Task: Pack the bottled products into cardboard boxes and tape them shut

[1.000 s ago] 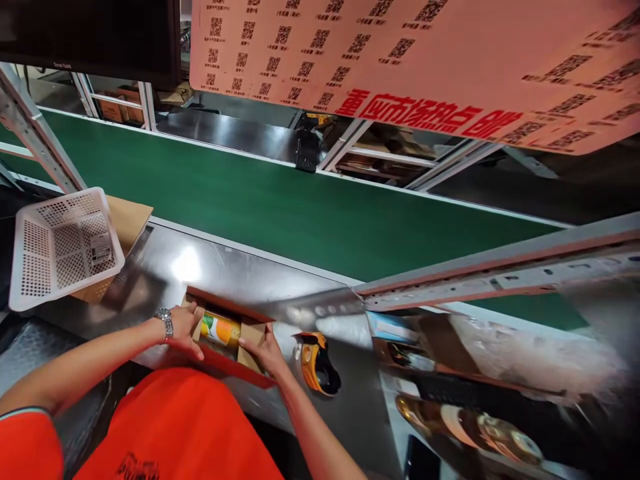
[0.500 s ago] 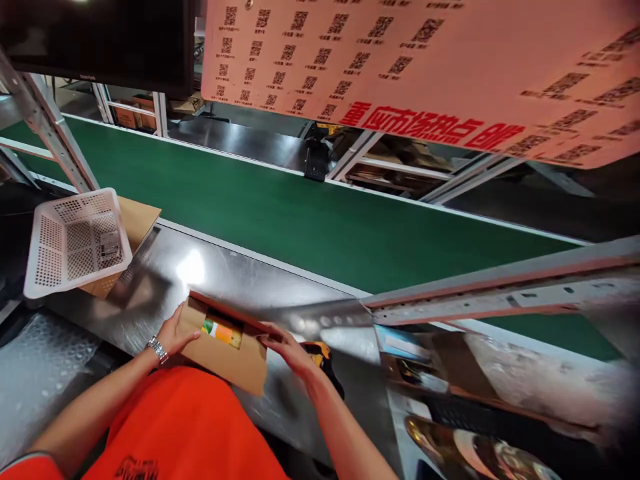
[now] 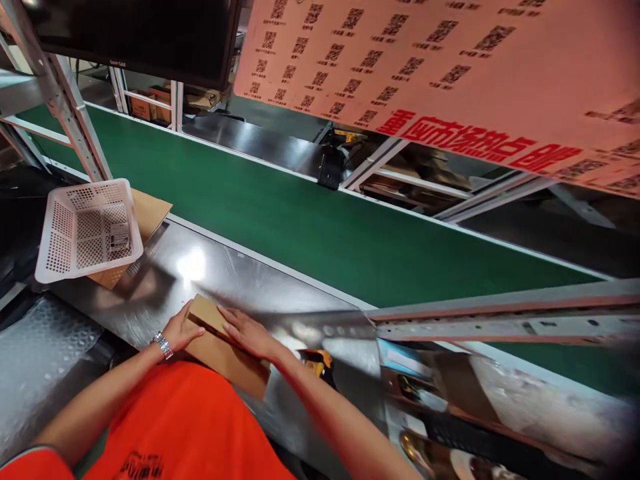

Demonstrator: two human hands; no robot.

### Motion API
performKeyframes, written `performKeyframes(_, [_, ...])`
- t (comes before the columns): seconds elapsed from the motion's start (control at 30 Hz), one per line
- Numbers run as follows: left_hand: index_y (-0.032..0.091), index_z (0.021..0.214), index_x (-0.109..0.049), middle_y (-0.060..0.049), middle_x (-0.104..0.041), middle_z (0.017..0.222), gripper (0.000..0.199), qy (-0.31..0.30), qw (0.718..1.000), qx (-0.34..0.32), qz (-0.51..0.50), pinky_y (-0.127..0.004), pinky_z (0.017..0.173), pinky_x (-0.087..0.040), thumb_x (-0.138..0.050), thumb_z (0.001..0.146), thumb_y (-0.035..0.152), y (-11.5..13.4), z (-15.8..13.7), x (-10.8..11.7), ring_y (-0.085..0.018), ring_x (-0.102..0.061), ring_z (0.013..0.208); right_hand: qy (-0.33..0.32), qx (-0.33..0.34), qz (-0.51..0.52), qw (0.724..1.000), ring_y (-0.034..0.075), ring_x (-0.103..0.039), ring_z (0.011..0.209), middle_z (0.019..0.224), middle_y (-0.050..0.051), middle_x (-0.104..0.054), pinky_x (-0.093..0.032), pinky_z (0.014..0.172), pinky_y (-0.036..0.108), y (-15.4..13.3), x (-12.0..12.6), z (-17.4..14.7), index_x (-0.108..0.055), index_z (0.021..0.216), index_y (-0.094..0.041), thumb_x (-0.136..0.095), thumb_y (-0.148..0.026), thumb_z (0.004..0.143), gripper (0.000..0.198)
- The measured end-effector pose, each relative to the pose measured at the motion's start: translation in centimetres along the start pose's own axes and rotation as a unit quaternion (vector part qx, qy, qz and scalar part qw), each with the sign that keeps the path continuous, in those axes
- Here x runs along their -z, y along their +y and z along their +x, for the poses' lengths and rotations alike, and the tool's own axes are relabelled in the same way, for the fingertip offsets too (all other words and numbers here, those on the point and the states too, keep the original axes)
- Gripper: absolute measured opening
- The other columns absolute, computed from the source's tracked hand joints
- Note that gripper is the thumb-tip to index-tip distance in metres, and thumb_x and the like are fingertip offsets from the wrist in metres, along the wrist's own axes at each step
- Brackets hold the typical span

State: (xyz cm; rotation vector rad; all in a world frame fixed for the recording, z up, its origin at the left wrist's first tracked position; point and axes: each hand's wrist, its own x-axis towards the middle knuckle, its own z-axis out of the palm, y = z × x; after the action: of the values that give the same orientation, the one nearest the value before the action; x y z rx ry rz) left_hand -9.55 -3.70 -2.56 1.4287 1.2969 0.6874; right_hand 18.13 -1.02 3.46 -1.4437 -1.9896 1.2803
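Okay, I see the cardboard box [image 3: 227, 361] running far-left to near-right: left hand [image 3: 180, 335] pinching its left end, right hand [image 3: 250, 335] touching its far edge, fingers loosely spread.

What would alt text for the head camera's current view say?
A person's left hand grips a brown cardboard box and the right hand lies on it, at a shiny metal table. A white perforated basket sits to the left; a green belt stretches beyond.
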Motion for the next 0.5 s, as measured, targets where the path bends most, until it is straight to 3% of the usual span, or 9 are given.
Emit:
performKeyframes(0.1, [0.019,0.166,-0.053,-0.02,-0.065,0.163,0.092,0.0,1.0,0.004,-0.021,-0.054,0.127,-0.052,-0.081,0.084,0.05,0.0,0.2,-0.3,-0.038,-0.067,0.146,0.043,0.03,-0.136,0.989,0.041,-0.064,0.146,0.163,0.01,-0.066,-0.047,0.125,0.066,2.1,-2.3,-2.5,-0.069,0.157,-0.038,-0.059,-0.056,0.106,0.055])
performKeyframes(0.17, [0.02,0.162,-0.06,-0.018,-0.066,0.163,0.085,0.016,1.0,0.018,0.004,-0.056,0.127,-0.051,-0.079,0.085,0.051,0.3,0.4,-0.4,-0.038,-0.067,0.145,0.055,0.032,-0.158,0.985,0.04,-0.065,0.144,0.163,0.01,-0.067,-0.05,0.124,0.065,3.0,-2.8,-3.4,-0.072,0.154,-0.04,-0.057,-0.054,0.107,0.051])
performKeyframes(0.33, [0.017,0.158,-0.065,-0.016,-0.077,0.149,0.076,0.038,0.998,0.043,-0.011,-0.055,0.12,-0.059,-0.071,0.092,0.054,0.5,0.9,-0.7,-0.039,-0.076,0.132,0.061,0.032,-0.111,0.991,0.041,-0.067,0.143,0.161,0.009,-0.068,-0.052,0.122,0.064,2.8,-1.7,-3.2,-0.075,0.149,-0.039,-0.06,-0.056,0.105,0.05])
performKeyframes(0.5, [0.015,0.154,-0.07,-0.015,-0.077,0.149,0.074,0.037,0.998,0.049,-0.027,-0.052,0.12,-0.058,-0.076,0.089,0.05,0.2,0.8,-0.9,-0.04,-0.075,0.134,0.084,-0.041,-0.03,0.995,0.041,-0.071,0.137,0.145,0.014,-0.078,-0.054,0.119,0.059,0.0,0.0,1.4,-0.075,0.148,-0.024,-0.059,-0.07,0.102,0.067])
